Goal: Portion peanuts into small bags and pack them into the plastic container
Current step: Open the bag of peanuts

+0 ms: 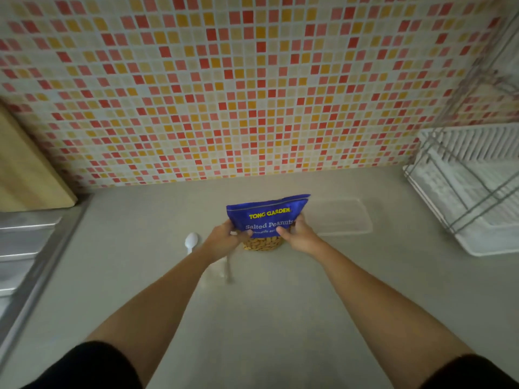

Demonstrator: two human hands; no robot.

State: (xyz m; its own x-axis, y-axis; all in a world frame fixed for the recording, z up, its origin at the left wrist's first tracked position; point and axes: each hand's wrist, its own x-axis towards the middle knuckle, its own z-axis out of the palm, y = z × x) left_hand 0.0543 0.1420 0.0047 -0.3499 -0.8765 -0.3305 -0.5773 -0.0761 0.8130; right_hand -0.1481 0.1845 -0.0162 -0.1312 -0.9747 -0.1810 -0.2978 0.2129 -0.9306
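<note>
A blue bag of salted peanuts [266, 213] stands upright on the grey counter [280, 318], its clear lower window showing the nuts. My left hand [224, 238] grips its left side and my right hand [299, 234] grips its right side. A clear plastic container [339, 217] lies flat just right of the bag, partly behind my right hand. A white plastic spoon [191, 241] rests left of my left hand. Small clear bags [222, 272] lie under my left wrist, hard to make out.
A white dish rack [471, 189] fills the right edge of the counter. A steel sink [25, 248] borders the left side, with a wooden board [25, 169] leaning behind it. A tiled wall [252, 94] closes off the back.
</note>
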